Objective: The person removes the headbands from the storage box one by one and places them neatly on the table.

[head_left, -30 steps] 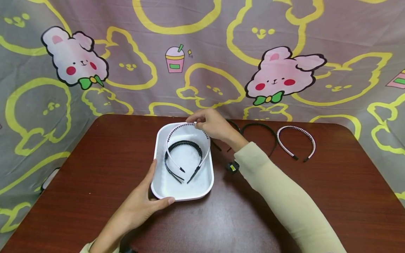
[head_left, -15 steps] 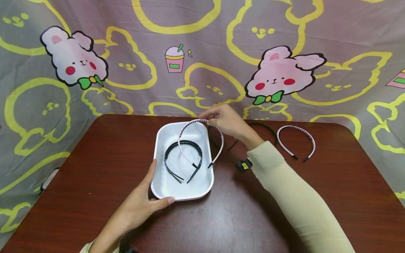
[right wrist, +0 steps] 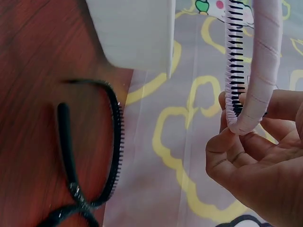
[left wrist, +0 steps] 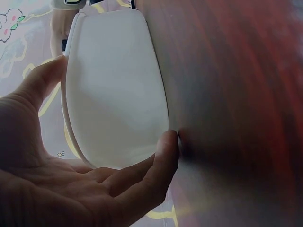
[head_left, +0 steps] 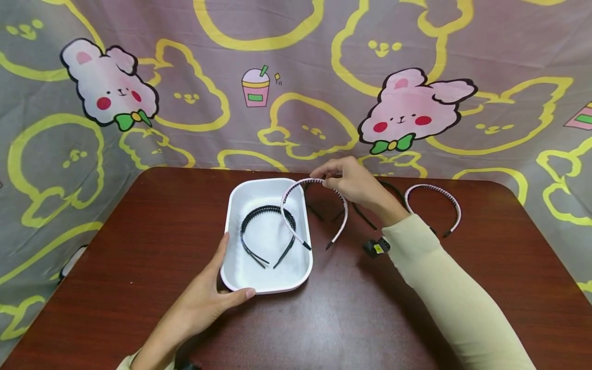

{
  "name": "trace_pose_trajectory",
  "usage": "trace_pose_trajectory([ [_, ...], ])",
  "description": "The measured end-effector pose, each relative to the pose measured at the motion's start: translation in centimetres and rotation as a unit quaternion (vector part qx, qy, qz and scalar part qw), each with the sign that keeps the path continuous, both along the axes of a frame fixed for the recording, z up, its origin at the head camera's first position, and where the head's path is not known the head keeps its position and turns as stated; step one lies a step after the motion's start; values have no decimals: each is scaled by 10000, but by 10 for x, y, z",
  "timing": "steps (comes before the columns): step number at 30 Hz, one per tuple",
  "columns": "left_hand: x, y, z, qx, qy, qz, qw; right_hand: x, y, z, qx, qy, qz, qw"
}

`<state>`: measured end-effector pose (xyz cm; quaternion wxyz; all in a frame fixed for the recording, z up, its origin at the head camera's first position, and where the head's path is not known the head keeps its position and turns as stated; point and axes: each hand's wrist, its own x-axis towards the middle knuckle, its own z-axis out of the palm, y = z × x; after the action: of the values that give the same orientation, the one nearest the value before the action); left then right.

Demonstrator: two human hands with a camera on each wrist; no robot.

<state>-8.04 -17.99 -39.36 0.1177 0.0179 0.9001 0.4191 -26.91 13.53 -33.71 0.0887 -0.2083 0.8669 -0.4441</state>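
My left hand (head_left: 199,300) grips the near left corner of a white tray (head_left: 302,275); in the left wrist view the thumb and curled fingers brace its wall (left wrist: 113,85). Inside the tray lie black toothed headbands (head_left: 268,209), overlapping one another. My right hand (head_left: 353,182) pinches a pale pink headband (head_left: 283,203) at the top of its arch, holding it over the tray's right edge with the tips pointing toward me. The right wrist view shows the wrapped pink band (right wrist: 265,61) with its dark inner teeth between thumb and fingers (right wrist: 220,146).
To the right of the tray, black headbands (head_left: 365,217) lie on the brown table (head_left: 139,246), partly hidden by my right hand. Further right rests another pink headband (head_left: 455,205). A patterned cloth (head_left: 296,67) hangs behind the table's back edge.
My right hand has carried the pink headband rightward, from over the tray's middle to its right edge. The left hand, tray and black headbands inside stay put.
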Motion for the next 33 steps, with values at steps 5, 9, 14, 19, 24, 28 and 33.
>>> trace_pose_trajectory([
  [5,0,0,0,21,-33,-1,10000,4,12,-3,216,170,-66,9996],
  [9,0,0,0,23,-79,23,10000,8,20,-6,256,88,-127,9996],
  [14,0,0,0,55,-44,30,10000,13,30,-12,310,4,-202,9993],
  [19,0,-1,0,86,-49,24,9999,18,40,-18,408,51,-216,9989],
  [24,0,-1,0,66,-90,27,9999,22,48,-25,374,129,-157,9991],
  [28,0,-1,0,12,-76,20,10000,25,52,-30,389,102,-188,9990],
  [33,0,-1,0,-26,-57,44,10000,26,54,-37,455,-7,-226,9987],
])
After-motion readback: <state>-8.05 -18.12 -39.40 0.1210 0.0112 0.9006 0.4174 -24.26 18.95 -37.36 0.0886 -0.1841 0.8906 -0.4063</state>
